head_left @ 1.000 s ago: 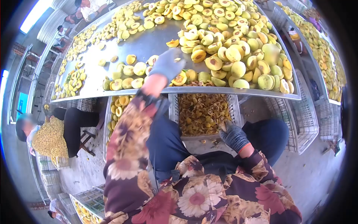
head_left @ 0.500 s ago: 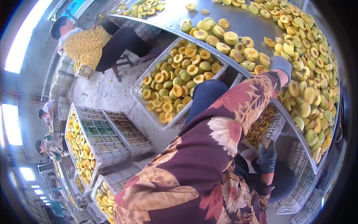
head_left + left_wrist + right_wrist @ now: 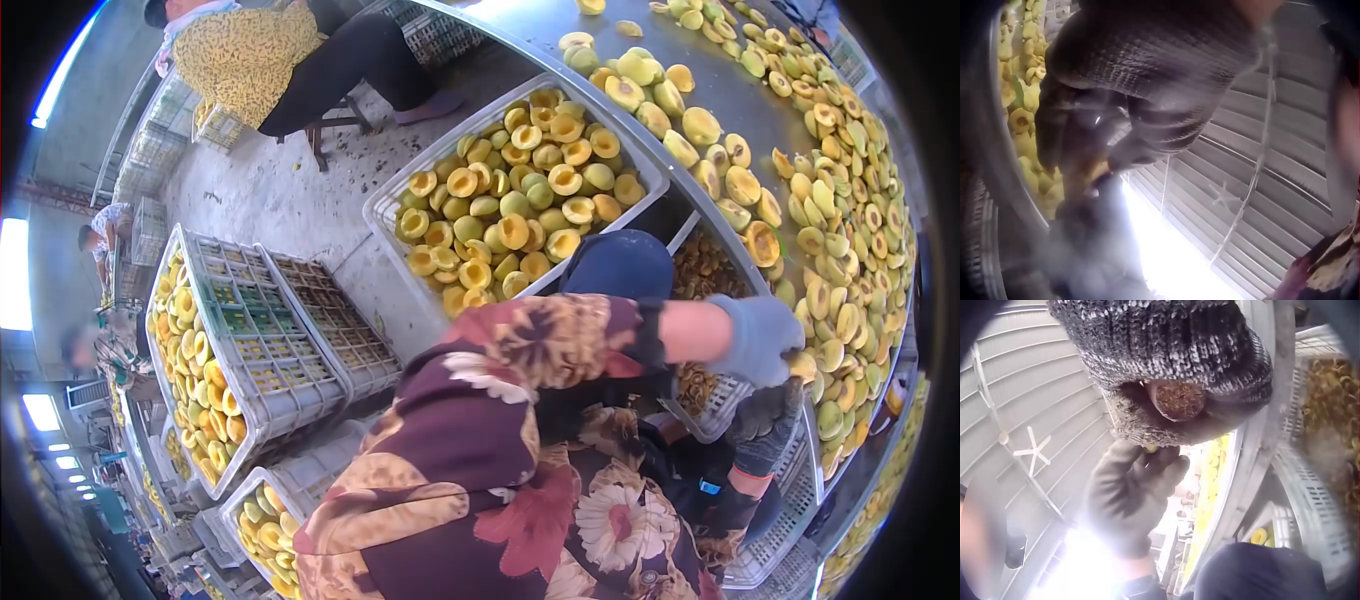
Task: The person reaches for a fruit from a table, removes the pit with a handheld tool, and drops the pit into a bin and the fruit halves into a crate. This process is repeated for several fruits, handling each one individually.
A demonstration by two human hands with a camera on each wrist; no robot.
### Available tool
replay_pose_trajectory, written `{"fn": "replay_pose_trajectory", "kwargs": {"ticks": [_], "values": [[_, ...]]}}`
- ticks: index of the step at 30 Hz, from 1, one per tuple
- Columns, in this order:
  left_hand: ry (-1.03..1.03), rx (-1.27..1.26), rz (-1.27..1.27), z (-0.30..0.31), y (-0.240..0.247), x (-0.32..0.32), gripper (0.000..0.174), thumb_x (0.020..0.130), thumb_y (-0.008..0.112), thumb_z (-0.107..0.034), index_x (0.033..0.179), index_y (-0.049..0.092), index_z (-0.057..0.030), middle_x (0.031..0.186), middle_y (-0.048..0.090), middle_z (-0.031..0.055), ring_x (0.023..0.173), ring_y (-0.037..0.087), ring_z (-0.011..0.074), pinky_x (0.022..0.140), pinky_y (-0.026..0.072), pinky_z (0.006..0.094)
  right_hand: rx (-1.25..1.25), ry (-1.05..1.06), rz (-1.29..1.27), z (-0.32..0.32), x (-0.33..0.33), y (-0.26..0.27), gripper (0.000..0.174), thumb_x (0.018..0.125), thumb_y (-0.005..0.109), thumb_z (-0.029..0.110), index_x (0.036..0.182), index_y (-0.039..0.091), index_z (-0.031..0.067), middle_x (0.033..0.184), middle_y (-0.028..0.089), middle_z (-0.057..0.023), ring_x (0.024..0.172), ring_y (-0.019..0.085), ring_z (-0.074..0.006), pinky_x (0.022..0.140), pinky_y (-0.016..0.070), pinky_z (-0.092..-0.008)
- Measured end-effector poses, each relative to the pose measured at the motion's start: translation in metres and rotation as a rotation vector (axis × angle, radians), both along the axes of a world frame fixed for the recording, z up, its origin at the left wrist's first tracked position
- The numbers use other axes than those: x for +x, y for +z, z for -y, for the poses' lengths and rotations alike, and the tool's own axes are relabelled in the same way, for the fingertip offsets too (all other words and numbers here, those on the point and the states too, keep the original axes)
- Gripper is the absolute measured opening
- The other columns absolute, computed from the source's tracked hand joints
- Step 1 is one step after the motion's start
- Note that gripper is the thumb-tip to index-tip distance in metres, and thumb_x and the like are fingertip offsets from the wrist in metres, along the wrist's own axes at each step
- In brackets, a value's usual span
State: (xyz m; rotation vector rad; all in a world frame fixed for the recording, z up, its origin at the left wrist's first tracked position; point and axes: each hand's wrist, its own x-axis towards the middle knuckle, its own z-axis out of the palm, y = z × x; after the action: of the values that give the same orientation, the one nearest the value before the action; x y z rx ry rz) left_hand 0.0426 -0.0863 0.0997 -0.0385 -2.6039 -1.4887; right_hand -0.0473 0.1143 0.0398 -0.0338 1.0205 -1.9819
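In the head view my left hand (image 3: 762, 342), in a grey-blue glove, pinches a yellow fruit piece (image 3: 802, 366) beside the metal table's edge. Just below it is my right hand (image 3: 762, 428), in a dark knitted glove. The right wrist view has the right hand (image 3: 1169, 356) curled round a handle with a round brown end (image 3: 1179, 400); the left hand's fingers (image 3: 1163, 464) meet it from below. The left wrist view shows the left hand (image 3: 1154, 69) with the fruit piece (image 3: 1099, 170) at its fingertips. Whatever blade the handle carries is hidden.
Halved fruit covers much of the metal table (image 3: 560, 35). A crate of pitted halves (image 3: 385, 205) stands on the floor, with more filled crates (image 3: 300, 370) at left. Scraps lie in a crate (image 3: 735, 265) under the table edge. A seated person (image 3: 245, 65) is at upper left.
The head view has turned left. My left hand has come back from the fruit on the table towards my right hand and now holds a fruit piece.
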Motion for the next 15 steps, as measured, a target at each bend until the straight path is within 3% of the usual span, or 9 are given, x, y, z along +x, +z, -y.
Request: {"fn": "replay_pose_trajectory", "kwargs": {"ticks": [2,3,4,5,6,8,11,15], "values": [[0.127,0.174,-0.142,0.039,-0.008,0.030,0.027,0.075,0.062,-0.024,0.091,0.066,-0.0033,0.082,0.066,0.0160,0.077,0.065,0.0285,0.072,0.0501,0.0385,-0.231,0.147,0.177,0.006,0.007,0.001,0.041,0.098,0.042,0.038,0.067,0.043,0.0106,0.053,0.041,-0.0013,0.039,0.036,-0.0122,0.037,0.0329,-0.0259],[0.265,0.153,-0.042,0.071,-0.003,0.046,0.027,0.075,0.063,-0.023,0.095,0.066,-0.0048,0.082,0.066,0.0135,0.073,0.065,0.0251,0.068,0.0506,0.0357,-0.226,0.135,0.200,0.004,0.004,0.001,0.042,0.098,0.043,0.039,0.067,0.043,0.0107,0.052,0.041,-0.0009,0.039,0.035,-0.0124,0.037,0.0320,-0.0261],[0.530,-0.089,-0.150,0.104,-0.015,0.060,0.025,0.076,0.062,-0.019,0.096,0.066,-0.0054,0.080,0.066,0.0119,0.072,0.065,0.0235,0.066,0.0508,0.0338,-0.225,0.119,0.221,-0.003,0.000,-0.001,0.042,0.097,0.043,0.040,0.067,0.043,0.0107,0.052,0.041,-0.0006,0.038,0.035,-0.0125,0.036,0.0312,-0.0263],[0.787,-0.027,-0.059,0.138,-0.018,0.080,0.025,0.077,0.061,-0.020,0.098,0.066,-0.0056,0.080,0.066,0.0132,0.070,0.064,0.0247,0.065,0.0506,0.0327,-0.223,0.105,0.243,-0.007,-0.003,-0.003,0.042,0.097,0.044,0.041,0.067,0.043,0.0108,0.052,0.041,-0.0002,0.038,0.035,-0.0127,0.035,0.0303,-0.0264],[0.979,-0.153,-0.061,0.183,-0.050,0.104,0.025,0.078,0.059,-0.022,0.093,0.068,-0.0055,0.082,0.066,0.0157,0.074,0.064,0.0299,0.068,0.0507,0.0363,-0.265,0.219,0.217,-0.008,-0.005,-0.002,0.041,0.096,0.046,0.042,0.068,0.044,0.0120,0.052,0.041,0.0007,0.038,0.035,-0.0133,0.036,0.0296,-0.0264],[1.340,-0.273,0.016,0.251,-0.099,0.153,0.027,0.078,0.057,-0.028,0.090,0.069,-0.0065,0.088,0.066,0.0194,0.083,0.064,0.0352,0.075,0.0503,0.0397,-0.184,0.154,0.200,-0.012,-0.006,-0.006,0.040,0.096,0.046,0.042,0.068,0.044,0.0123,0.052,0.040,0.0011,0.038,0.035,-0.0131,0.036,0.0297,-0.0265],[1.494,-0.418,0.294,0.329,-0.197,0.224,0.030,0.076,0.064,-0.032,0.095,0.068,-0.0081,0.089,0.067,0.0187,0.087,0.064,0.0343,0.080,0.0491,0.0407,-0.034,0.040,0.204,-0.016,0.001,-0.016,0.039,0.096,0.046,0.041,0.069,0.044,0.0128,0.052,0.040,0.0016,0.038,0.035,-0.0128,0.036,0.0297,-0.0266],[1.411,-0.333,0.520,0.347,-0.232,0.239,0.034,0.074,0.068,-0.034,0.097,0.067,-0.0085,0.098,0.065,0.0191,0.094,0.062,0.0335,0.085,0.0478,0.0395,0.086,-0.021,0.220,-0.020,0.007,-0.024,0.038,0.095,0.047,0.041,0.070,0.044,0.0133,0.052,0.039,0.0023,0.038,0.035,-0.0125,0.036,0.0298,-0.0268]]}}
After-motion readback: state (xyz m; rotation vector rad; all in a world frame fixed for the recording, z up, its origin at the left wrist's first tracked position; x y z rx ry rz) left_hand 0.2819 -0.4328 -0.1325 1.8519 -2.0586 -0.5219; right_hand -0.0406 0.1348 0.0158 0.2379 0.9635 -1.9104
